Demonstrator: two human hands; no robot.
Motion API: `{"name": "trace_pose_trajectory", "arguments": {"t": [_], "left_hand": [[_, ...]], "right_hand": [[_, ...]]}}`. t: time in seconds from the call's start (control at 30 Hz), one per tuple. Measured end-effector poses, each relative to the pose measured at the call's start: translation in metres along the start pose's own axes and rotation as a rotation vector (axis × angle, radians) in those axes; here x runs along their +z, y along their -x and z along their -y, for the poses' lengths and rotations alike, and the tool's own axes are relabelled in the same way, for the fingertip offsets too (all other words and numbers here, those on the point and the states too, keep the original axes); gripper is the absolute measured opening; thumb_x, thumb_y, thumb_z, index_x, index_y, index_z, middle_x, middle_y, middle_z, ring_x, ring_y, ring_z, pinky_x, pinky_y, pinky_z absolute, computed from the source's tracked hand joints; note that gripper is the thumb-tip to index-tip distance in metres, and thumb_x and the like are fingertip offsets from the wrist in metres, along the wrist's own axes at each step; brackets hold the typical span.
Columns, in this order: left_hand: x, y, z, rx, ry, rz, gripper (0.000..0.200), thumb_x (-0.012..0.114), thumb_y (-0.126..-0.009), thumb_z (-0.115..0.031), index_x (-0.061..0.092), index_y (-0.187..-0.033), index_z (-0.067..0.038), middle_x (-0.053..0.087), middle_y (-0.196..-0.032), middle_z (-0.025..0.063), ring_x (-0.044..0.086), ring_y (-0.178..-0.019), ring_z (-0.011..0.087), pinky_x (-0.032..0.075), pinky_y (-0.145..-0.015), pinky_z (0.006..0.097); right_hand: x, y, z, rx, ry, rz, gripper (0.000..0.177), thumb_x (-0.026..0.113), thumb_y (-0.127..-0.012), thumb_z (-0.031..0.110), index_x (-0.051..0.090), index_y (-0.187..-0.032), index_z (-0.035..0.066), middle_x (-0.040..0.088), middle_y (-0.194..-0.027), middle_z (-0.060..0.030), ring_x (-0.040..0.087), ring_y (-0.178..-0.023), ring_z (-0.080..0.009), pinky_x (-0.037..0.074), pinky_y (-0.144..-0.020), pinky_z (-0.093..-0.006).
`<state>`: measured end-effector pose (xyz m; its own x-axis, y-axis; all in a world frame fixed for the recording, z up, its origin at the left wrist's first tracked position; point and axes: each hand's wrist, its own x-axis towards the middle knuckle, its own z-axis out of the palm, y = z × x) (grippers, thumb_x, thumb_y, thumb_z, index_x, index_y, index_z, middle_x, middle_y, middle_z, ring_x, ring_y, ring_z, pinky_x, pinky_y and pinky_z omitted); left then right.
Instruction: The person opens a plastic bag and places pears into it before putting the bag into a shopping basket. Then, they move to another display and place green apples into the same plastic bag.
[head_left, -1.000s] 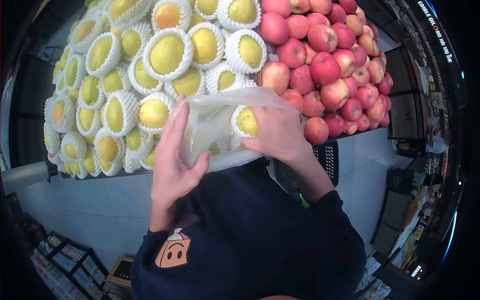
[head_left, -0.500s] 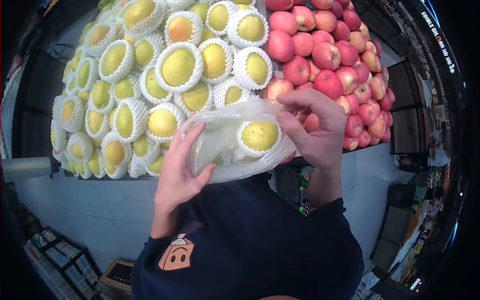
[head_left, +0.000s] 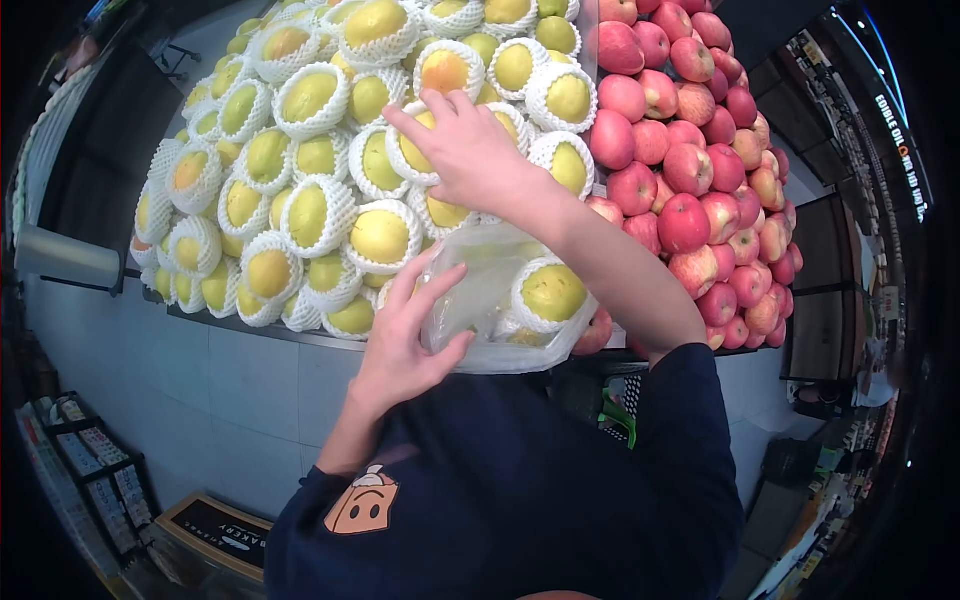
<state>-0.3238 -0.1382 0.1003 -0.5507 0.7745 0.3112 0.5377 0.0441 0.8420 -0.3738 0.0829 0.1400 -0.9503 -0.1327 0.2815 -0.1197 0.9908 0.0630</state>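
Observation:
My left hand (head_left: 412, 335) holds the left side of a clear plastic bag (head_left: 480, 262), thumb and fingers spread apart at its mouth. Inside the bag's right part sits a yellow-green pear (head_left: 554, 292) in a white foam net; lower contents are blurred by the film. Stretched over the pile, my right hand (head_left: 468, 150) has its fingers extended across another foam-netted pear (head_left: 413, 150), which it partly covers. Whether the fingertips press on that pear is hard to tell.
Foam-netted pears (head_left: 310, 95) are heaped on the stand around my hands. Red apples (head_left: 685, 222) fill the right side, behind a clear divider (head_left: 590, 40). A roll of bags (head_left: 68, 258) juts out at left. Below are a bakery sign (head_left: 215, 535) and a shelf rack (head_left: 95, 470).
My right hand has let go of the bag's right edge and reached up and left over the pears. My left hand stays at the bag. The view has shifted slightly.

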Motion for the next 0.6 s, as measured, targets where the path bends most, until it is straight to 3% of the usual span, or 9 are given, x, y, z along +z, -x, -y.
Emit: {"name": "trace_pose_trajectory", "arguments": {"t": [0.1, 0.23, 0.33, 0.4, 0.43, 0.53, 0.57, 0.6], "left_hand": [[-0.001, 0.003, 0.003, 0.022, -0.072, -0.039, 0.065, 0.078, -0.072, -0.008, 0.058, -0.134, -0.009, 0.044, -0.146, 0.0208, 0.053, -0.127, 0.0379, 0.047, -0.100, 0.0415], [-0.006, 0.002, -0.005, -0.024, -0.026, -0.040, 0.064, 0.080, -0.071, -0.010, 0.061, -0.132, -0.009, 0.044, -0.146, 0.0192, 0.061, -0.108, 0.0293, 0.054, -0.079, 0.0340], [-0.008, 0.002, -0.006, -0.047, 0.028, -0.051, 0.063, 0.083, -0.069, -0.012, 0.063, -0.129, -0.008, 0.045, -0.146, 0.0182, 0.061, -0.097, 0.0221, 0.054, -0.066, 0.0289], [-0.008, 0.002, 0.000, 0.029, 0.029, -0.085, 0.063, 0.084, -0.068, -0.013, 0.064, -0.127, -0.008, 0.045, -0.146, 0.0178, 0.060, -0.094, 0.0189, 0.053, -0.061, 0.0270], [-0.009, 0.002, -0.003, -0.012, 0.048, -0.093, 0.063, 0.085, -0.066, -0.014, 0.065, -0.125, -0.007, 0.046, -0.144, 0.0187, 0.060, -0.101, 0.0229, 0.055, -0.074, 0.0328], [-0.008, -0.003, 0.002, 0.177, -0.064, -0.172, 0.064, 0.086, -0.065, -0.015, 0.065, -0.125, -0.006, 0.047, -0.143, 0.0199, 0.058, -0.110, 0.0290, 0.052, -0.089, 0.0394], [-0.004, -0.001, 0.004, 0.165, -0.003, -0.188, 0.067, 0.086, -0.065, -0.016, 0.063, -0.127, -0.004, 0.047, -0.141, 0.0214, 0.055, -0.116, 0.0343, 0.045, -0.100, 0.0444], [-0.003, -0.001, 0.003, 0.170, 0.004, -0.173, 0.069, 0.086, -0.066, -0.019, 0.061, -0.128, -0.003, 0.047, -0.141, 0.0215, 0.055, -0.117, 0.0348, 0.045, -0.100, 0.0445]], "right_hand": [[0.001, -0.002, 0.000, 0.013, -0.067, -0.015, 0.084, 0.084, -0.061, 0.014, 0.051, -0.138, 0.015, 0.050, -0.126, -0.0176, 0.053, -0.109, -0.0348, 0.050, -0.089, -0.0428], [-0.024, 0.019, 0.004, 0.057, -0.246, -0.174, 0.079, 0.082, -0.062, 0.013, 0.053, -0.135, 0.013, 0.051, -0.126, -0.0182, 0.054, -0.115, -0.0345, 0.048, -0.095, -0.0425], [-0.058, 0.057, 0.011, 0.073, -0.698, -0.332, 0.085, 0.083, -0.064, 0.015, 0.047, -0.140, 0.008, 0.052, -0.130, -0.0207, 0.053, -0.120, -0.0388, 0.048, -0.098, -0.0469], [-0.064, 0.096, 0.026, 0.230, -1.453, -0.386, 0.086, 0.080, -0.070, 0.024, 0.040, -0.144, 0.004, 0.049, -0.137, -0.0211, 0.049, -0.127, -0.0402, 0.045, -0.103, -0.0481], [-0.066, 0.112, 0.032, 0.311, -1.827, -0.414, 0.088, 0.079, -0.074, 0.028, 0.037, -0.147, 0.002, 0.048, -0.140, -0.0213, 0.047, -0.130, -0.0409, 0.043, -0.106, -0.0488], [-0.052, 0.150, 0.042, 0.424, -2.360, -0.428, 0.097, 0.066, -0.082, 0.052, 0.022, -0.155, 0.005, 0.031, -0.151, -0.0312, 0.042, -0.134, -0.0478, 0.046, -0.101, -0.0527], [-0.042, 0.159, 0.042, 0.342, -2.424, -0.398, 0.091, 0.057, -0.086, 0.056, 0.024, -0.155, 0.006, 0.027, -0.151, -0.0359, 0.037, -0.133, -0.0570, 0.043, -0.102, -0.0585], [-0.038, 0.165, 0.046, 0.404, -2.470, -0.460, 0.090, 0.057, -0.087, 0.055, 0.024, -0.154, 0.006, 0.027, -0.150, -0.0365, 0.037, -0.133, -0.0578, 0.041, -0.104, -0.0590]]}}
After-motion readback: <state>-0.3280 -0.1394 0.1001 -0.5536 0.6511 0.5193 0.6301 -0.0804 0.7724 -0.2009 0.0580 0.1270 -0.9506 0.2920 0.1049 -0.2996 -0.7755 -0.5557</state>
